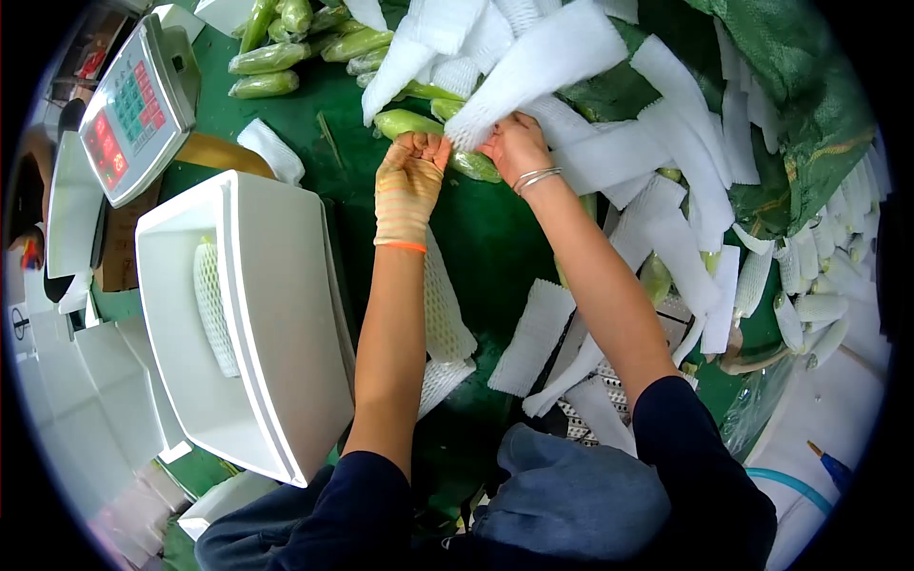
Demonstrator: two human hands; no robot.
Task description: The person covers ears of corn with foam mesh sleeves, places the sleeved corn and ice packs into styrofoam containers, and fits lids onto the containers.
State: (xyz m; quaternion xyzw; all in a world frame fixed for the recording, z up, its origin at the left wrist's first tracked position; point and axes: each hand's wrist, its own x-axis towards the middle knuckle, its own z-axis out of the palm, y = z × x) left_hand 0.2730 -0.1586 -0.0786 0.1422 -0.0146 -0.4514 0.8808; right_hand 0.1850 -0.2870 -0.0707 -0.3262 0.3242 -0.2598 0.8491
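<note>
A white foam net sleeve stretches from between my hands up and away to the right. My left hand, in a thin cream glove with an orange cuff, is closed with its fingertips pinching the sleeve's near end. From the other side my right hand, bare with silver bangles at the wrist, pinches the same end. Right under my fingertips lie green, long produce pieces that look like corn ears in clear wrap. Below my left hand a sleeved piece rests on the green table.
At left stands a white foam box holding one sleeved piece. Behind it is a digital scale. Wrapped green ears pile up at the back; loose foam sleeves, a green sack and more sleeved pieces fill the right.
</note>
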